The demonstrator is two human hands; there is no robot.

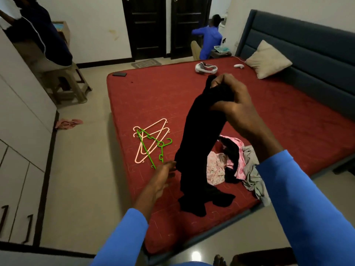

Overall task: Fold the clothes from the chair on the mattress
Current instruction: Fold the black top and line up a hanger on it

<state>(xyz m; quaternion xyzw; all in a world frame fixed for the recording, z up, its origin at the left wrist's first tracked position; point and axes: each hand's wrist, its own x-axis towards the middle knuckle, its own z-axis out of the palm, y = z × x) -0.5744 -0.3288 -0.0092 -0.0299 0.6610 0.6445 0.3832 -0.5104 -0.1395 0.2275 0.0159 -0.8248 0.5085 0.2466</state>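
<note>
We are barely starting: our right hand (232, 100) is gripping the bunched top of the black garment (199, 150), whose hem is trailing on the red mattress (288, 121), our left hand (163, 175) is reaching loose-fingered beside it, and the crumpled pile (230, 164) is lying unfolded.

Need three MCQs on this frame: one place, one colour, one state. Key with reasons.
1. The hangers lie: A left of the black garment; B right of it; C beneath it.
2. The mattress is: A red; B blue; C grey.
3. The black garment is: A folded flat; B held up by the right hand; C spread out flat.
Key: A, the hangers sit to its left on the mattress. A, its cover shows red. B, the hand grips its top and the lower end trails on the mattress.
</note>
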